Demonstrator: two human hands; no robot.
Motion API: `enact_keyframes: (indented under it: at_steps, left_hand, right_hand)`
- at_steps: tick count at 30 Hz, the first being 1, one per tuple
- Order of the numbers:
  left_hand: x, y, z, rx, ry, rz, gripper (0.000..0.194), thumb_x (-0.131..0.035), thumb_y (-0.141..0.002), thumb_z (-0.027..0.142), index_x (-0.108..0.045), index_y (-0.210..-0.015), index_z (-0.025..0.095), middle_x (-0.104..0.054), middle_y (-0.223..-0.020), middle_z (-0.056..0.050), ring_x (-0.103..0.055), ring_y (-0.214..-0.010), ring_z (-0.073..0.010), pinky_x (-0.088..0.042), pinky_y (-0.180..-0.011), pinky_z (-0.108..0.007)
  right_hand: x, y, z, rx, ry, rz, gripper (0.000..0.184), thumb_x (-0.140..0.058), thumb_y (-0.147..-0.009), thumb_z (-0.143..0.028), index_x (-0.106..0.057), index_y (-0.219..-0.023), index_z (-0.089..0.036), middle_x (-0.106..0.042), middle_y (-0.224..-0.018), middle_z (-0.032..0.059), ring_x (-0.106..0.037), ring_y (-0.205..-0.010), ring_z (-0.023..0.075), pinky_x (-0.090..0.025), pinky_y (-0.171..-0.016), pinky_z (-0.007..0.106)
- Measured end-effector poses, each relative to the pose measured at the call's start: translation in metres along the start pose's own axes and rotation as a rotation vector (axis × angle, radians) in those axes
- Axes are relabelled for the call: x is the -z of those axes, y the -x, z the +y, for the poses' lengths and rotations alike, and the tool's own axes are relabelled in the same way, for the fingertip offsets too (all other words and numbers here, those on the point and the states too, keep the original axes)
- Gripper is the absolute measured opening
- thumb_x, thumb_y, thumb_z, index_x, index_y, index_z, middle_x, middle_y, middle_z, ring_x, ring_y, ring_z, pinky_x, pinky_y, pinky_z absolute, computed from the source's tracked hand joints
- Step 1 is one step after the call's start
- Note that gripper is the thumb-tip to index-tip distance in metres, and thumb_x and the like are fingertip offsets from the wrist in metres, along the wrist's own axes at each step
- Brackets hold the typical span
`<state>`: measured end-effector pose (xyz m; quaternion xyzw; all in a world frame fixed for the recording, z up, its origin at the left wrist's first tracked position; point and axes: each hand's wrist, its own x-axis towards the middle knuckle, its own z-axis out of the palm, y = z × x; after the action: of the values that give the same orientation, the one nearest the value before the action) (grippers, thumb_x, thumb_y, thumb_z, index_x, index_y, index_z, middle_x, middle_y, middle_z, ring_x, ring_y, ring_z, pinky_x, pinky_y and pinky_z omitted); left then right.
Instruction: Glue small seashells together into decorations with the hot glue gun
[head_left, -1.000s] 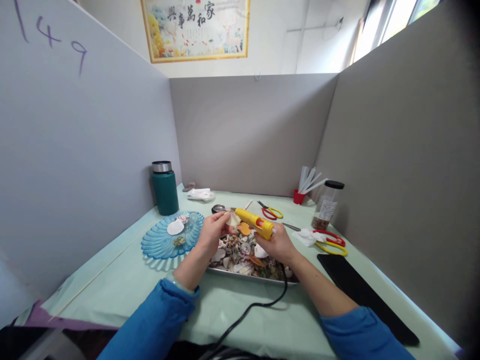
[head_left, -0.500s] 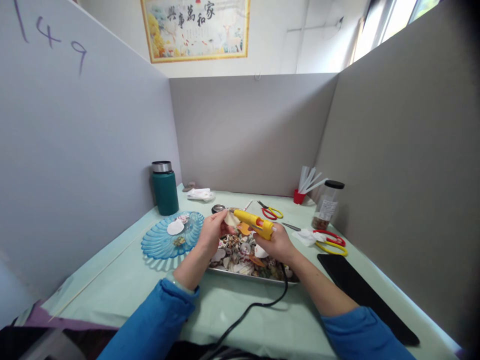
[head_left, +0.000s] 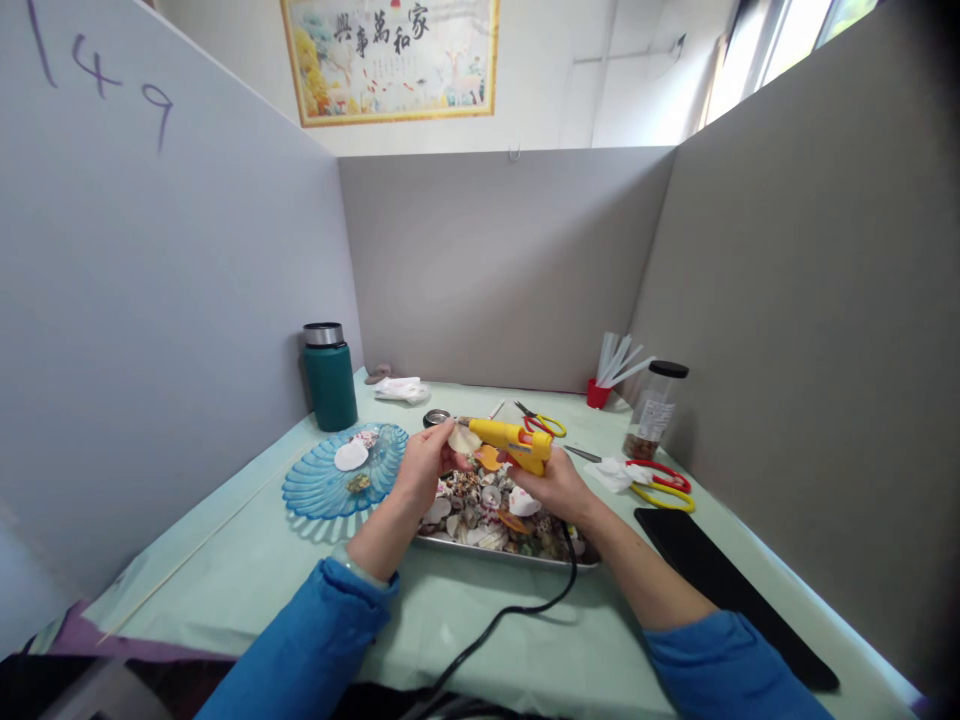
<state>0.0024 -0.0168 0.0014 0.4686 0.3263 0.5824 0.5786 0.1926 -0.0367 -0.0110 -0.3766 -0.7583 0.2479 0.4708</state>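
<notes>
My left hand (head_left: 422, 468) pinches a pale seashell (head_left: 463, 438) above a metal tray (head_left: 501, 551) heaped with several mixed shells. My right hand (head_left: 553, 486) grips a yellow glue gun (head_left: 512, 439), held nearly level, its nozzle touching the shell. The gun's black cord (head_left: 517, 609) runs back over the tray's front rim toward me. Both sleeves are blue.
A blue glass plate (head_left: 322, 483) with a few shells lies left of the tray, a green flask (head_left: 329, 375) behind it. Scissors (head_left: 544, 424) and more scissors (head_left: 661, 484), a red cup (head_left: 598, 393) of glue sticks, a jar (head_left: 654, 410) and a black pad (head_left: 720, 586) lie right. Grey partitions enclose the table.
The glue gun has levelled out and its rear has risen slightly; my right hand shifted a little up with it. The left hand and shell stay in place.
</notes>
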Motion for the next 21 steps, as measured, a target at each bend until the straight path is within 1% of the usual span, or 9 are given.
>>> enact_keyframes:
  at_steps: [2, 6, 12, 18, 21]
  left_hand:
    - [-0.0001, 0.0, 0.0, -0.001, -0.003, 0.002, 0.033, -0.062, -0.072, 0.042, -0.061, -0.073, 0.009, -0.059, -0.044, -0.004, -0.054, -0.04, -0.0127, -0.045, -0.047, -0.023]
    - [0.0003, -0.0002, -0.001, -0.007, -0.016, -0.003, 0.033, -0.061, -0.073, 0.043, -0.061, -0.071, 0.01, -0.058, -0.044, -0.004, -0.054, -0.04, -0.0124, -0.043, -0.045, -0.022]
    - [0.0008, 0.0, -0.0016, -0.026, -0.023, -0.02, 0.032, -0.062, -0.072, 0.043, -0.061, -0.069, 0.011, -0.059, -0.044, -0.003, -0.053, -0.04, -0.0112, -0.042, -0.044, -0.021]
    - [0.0005, -0.0006, -0.0002, -0.03, -0.016, 0.039, 0.031, -0.065, -0.069, 0.042, -0.061, -0.07, 0.011, -0.058, -0.043, -0.001, -0.053, -0.04, -0.0109, -0.045, -0.047, -0.022]
    - [0.0016, -0.0015, -0.0009, -0.042, -0.016, 0.067, 0.033, -0.065, -0.068, 0.044, -0.061, -0.072, 0.011, -0.057, -0.043, -0.001, -0.053, -0.04, -0.0111, -0.047, -0.049, -0.023]
  right_hand:
    - [0.0003, -0.0004, 0.0008, 0.01, 0.001, -0.002, 0.02, -0.054, -0.072, -0.019, -0.065, -0.089, -0.013, -0.065, -0.081, 0.0033, -0.059, -0.07, 0.015, -0.046, -0.063, 0.024]
    - [0.0, -0.0003, 0.004, 0.003, 0.042, 0.017, 0.02, -0.055, -0.074, -0.021, -0.065, -0.089, -0.013, -0.065, -0.078, 0.0033, -0.059, -0.068, 0.0152, -0.046, -0.061, 0.024]
    - [-0.0006, -0.0001, 0.0077, 0.006, 0.025, 0.043, 0.021, -0.055, -0.074, -0.019, -0.065, -0.091, -0.014, -0.066, -0.079, 0.0034, -0.059, -0.068, 0.0147, -0.046, -0.062, 0.023]
    - [-0.0005, -0.0002, 0.0075, -0.005, 0.05, 0.065, 0.022, -0.054, -0.073, -0.02, -0.065, -0.091, -0.014, -0.062, -0.07, 0.0005, -0.054, -0.058, 0.0119, -0.043, -0.054, 0.021]
    - [0.0006, 0.0005, 0.0049, -0.01, 0.078, 0.093, 0.023, -0.054, -0.073, -0.02, -0.066, -0.092, -0.014, -0.062, -0.071, 0.0008, -0.054, -0.058, 0.012, -0.043, -0.054, 0.021]
